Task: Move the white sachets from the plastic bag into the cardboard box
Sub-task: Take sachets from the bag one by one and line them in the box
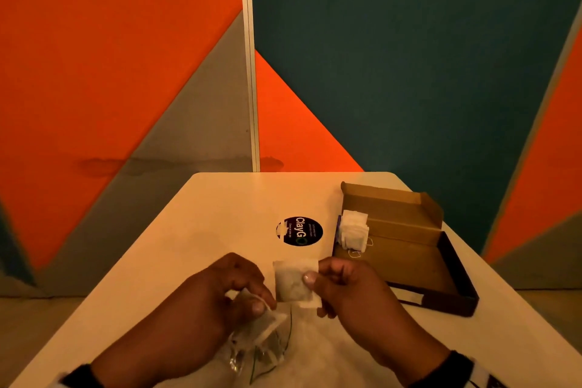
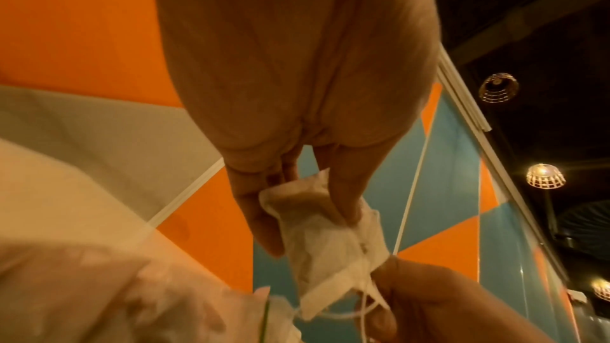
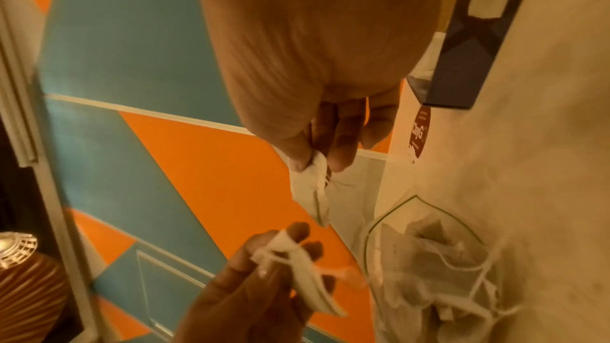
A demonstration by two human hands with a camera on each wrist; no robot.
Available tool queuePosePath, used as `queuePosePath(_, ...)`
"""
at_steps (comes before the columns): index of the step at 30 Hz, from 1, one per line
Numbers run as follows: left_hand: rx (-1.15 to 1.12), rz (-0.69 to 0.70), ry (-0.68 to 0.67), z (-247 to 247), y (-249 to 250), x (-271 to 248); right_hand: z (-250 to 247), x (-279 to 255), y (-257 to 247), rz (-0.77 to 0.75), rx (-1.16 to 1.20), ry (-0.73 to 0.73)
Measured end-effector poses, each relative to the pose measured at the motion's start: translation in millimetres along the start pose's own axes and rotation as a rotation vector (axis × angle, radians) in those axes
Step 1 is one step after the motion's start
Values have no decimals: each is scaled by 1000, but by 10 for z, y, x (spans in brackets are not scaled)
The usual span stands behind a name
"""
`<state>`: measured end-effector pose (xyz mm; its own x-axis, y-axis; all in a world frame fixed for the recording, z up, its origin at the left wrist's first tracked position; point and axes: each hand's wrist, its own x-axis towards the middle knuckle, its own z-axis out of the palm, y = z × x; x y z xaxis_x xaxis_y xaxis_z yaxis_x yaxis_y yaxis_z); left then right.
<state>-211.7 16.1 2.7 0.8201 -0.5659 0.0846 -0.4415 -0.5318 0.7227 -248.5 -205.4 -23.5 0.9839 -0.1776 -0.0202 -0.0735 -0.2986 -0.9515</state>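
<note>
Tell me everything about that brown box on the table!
The box is brown cardboard with dark outer sides. It lies open on the table, at the far right, with its lid flap standing up at the back. A little stack of white sachets stands at its left end; the rest of the inside looks bare. Neither hand touches it: the right hand holds a sachet just in front of it.
</note>
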Motion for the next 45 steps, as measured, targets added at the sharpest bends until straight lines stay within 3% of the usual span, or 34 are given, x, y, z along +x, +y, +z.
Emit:
queuePosePath(9,219,150,-137,-50,290,157,44,-86,-130,-121,-151,-90)
queuePosePath(16,240,47,-112,-45,260,182,-36,-93,-86,-117,-188,-26)
queuePosePath(23,293,22,-52,-190,196,182,-222,-80,-76,-118,-393,-223)
queuePosePath(33,334,3,-9,-479,112,72,-587,-13,107,-41,-687,-67)
queuePosePath(36,328,8,-32,-443,119,84,-446,-60,-58,-157,-545,-42)
queuePosePath(38,335,24,-47,-371,154,105,-298,-95,-180,-216,-447,-125)
queuePosePath(41,329,48,-66,-259,221,131,-95,-90,-251,-266,-480,-220)
queuePosePath(45,320,73,-61,-187,236,125,-49,-15,-212,-278,-504,-229)
